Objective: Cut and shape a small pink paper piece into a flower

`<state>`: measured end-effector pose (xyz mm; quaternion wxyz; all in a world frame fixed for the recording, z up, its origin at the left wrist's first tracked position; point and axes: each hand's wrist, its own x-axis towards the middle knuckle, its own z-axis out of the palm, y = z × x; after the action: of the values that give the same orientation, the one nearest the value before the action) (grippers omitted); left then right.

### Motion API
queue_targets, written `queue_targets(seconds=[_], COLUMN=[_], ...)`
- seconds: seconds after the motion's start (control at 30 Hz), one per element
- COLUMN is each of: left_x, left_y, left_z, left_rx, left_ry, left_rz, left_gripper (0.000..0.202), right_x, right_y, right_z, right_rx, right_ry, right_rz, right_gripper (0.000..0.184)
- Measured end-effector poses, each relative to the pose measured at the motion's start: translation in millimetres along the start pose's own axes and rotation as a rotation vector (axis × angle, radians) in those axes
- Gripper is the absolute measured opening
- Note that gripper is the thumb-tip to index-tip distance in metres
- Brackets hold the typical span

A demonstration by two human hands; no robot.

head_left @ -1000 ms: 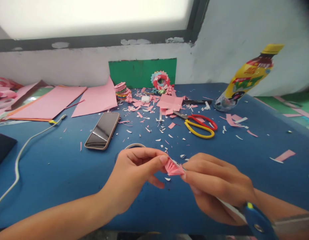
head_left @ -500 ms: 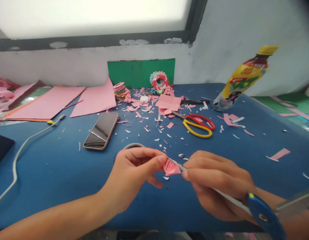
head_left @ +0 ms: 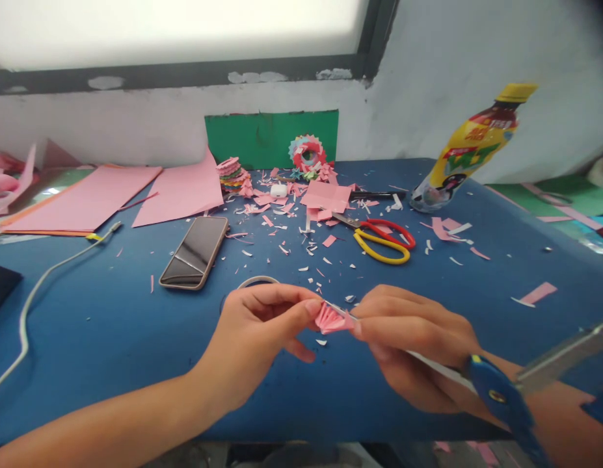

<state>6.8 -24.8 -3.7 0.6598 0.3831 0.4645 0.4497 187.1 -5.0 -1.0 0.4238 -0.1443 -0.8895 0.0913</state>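
Observation:
My left hand [head_left: 262,328] pinches one side of a small pleated pink paper piece [head_left: 330,319] between thumb and forefinger, just above the blue table [head_left: 110,325]. My right hand [head_left: 413,341] grips the other side of the paper and also holds blue-handled scissors [head_left: 501,396], whose open handles stick out toward the lower right and whose blade runs under the fingers toward the paper.
Red-and-yellow scissors [head_left: 382,237] lie beyond the hands among pink and white paper scraps. A phone [head_left: 194,252] lies at centre left, a white cable [head_left: 42,286] at far left. Pink sheets [head_left: 135,198], a green board [head_left: 272,138], a paper rosette [head_left: 306,156] and a yellow bottle [head_left: 469,149] stand at the back.
Both hands with the pink paper have shifted slightly up and left in the view. The blue scissors' handles have opened wider at the lower right.

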Motion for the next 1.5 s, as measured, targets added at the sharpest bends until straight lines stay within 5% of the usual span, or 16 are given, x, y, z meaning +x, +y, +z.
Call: queue_targets(seconds=[0.67, 0.97, 1.5], left_x=[-2.9, -3.7, 1.3], left_y=[-2.2, 1.8, 2.9], left_z=[0.0, 3.3, 0.6], left_rx=[-0.021, 0.054, 0.242], left_ry=[-0.092, -0.029, -0.050], left_rz=[0.047, 0.076, 0.267], left_gripper=[0.006, 0.006, 0.012], right_x=[-0.1, -0.1, 0.6], right_y=[-3.3, 0.1, -1.9], right_z=[-0.3, 3.1, 7.2], right_rx=[0.064, 0.060, 0.100], right_ry=[-0.003, 0.012, 0.063], right_rz=[0.012, -0.007, 0.071], right_gripper=[0.037, 0.032, 0.026])
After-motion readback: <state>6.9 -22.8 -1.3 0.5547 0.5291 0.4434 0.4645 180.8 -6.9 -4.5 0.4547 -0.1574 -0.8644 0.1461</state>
